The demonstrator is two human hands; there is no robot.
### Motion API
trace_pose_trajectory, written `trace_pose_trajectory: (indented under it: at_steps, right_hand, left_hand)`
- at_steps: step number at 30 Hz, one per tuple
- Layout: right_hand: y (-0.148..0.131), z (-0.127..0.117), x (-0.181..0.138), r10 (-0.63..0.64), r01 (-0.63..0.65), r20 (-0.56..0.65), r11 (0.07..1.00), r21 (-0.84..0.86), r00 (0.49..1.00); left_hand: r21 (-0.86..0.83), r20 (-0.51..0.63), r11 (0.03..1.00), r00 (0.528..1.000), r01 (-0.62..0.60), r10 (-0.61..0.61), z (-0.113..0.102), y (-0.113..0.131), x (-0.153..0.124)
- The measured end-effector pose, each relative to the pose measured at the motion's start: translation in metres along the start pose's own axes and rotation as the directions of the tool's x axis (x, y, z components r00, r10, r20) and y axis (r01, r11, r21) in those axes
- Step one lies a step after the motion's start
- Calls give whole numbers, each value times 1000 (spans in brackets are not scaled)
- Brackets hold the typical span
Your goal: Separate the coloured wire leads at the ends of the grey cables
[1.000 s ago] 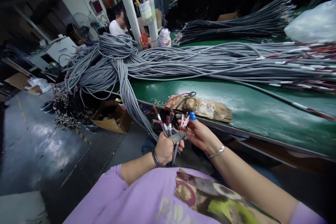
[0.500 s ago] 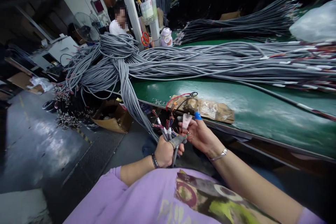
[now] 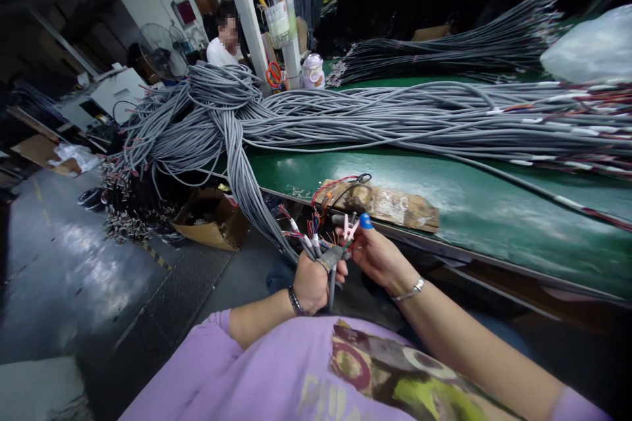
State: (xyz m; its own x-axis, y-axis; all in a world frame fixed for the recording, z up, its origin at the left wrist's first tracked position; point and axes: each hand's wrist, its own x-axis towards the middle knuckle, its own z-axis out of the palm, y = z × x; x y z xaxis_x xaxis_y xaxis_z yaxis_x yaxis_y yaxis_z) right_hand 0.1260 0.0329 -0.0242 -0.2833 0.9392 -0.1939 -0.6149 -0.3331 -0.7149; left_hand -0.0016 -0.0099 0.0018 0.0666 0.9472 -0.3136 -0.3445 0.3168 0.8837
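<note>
"Grey cables (image 3: 310,248): where do you have them?"

"Just below the near edge of the green bench (image 3: 494,210). I see the left hand (image 3: 311,279) closed around them, stripped ends pointing away from the body. The right hand (image 3: 380,256) pinches a pink clip (image 3: 349,230) right by the coloured wires (image 3: 347,245)."

"How would you handle that well?"

"I'd keep the grip close behind the white sleeves (image 3: 316,241) so the ends don't splay, and bring the clip to one strand at a time, sparing its neighbours."

"Any writing?"

"Pale lettering (image 3: 310,387) on the lilac shirt (image 3: 237,368), which I can't read with confidence. The tub (image 3: 313,72) beside the post (image 3: 292,62) has markings too small for me. No brand I can name."
</note>
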Motion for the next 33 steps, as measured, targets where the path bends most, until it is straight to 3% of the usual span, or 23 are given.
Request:
trace_pose_trajectory:
  at_steps: [5, 11, 14, 17, 22, 29, 33]
  right_hand:
    - [-2, 3, 5, 11, -11, 7, 999, 34, 1000]
    - [-2, 9, 6, 47, -20, -167, 987, 158, 985]
    - [-2, 11, 3, 50, -30, -135, 989, 145, 990]
    - [-4, 9, -4, 63, -59, -51, 995, 78, 997]
    - [-17, -4, -16, 232, -212, 108, 962, -174, 967]
    - [-32, 0, -23, 146, -76, 108, 871, -486, 983]
    - [-29, 15, -28, 237, -85, 223, 840, -536, 946]
  left_hand:
    - [19, 1, 1000, 1000, 8, -8, 1, -2, 2]
    - [53, -6, 998, 1000, 15, -15, 1, -3, 3]
    - [74, 6, 997, 1000, 14, -15, 0, -4, 3]
    - [88, 10, 996, 1000, 1, -2, -4, -6, 1]
    - [148, 27, 989, 1000, -7, 4, -12, -10, -2]
    - [296, 103, 953, 994, -64, 35, -21, -14, -4]
    - [410, 246, 910, 968, -64, -42, -21, -10, -5]
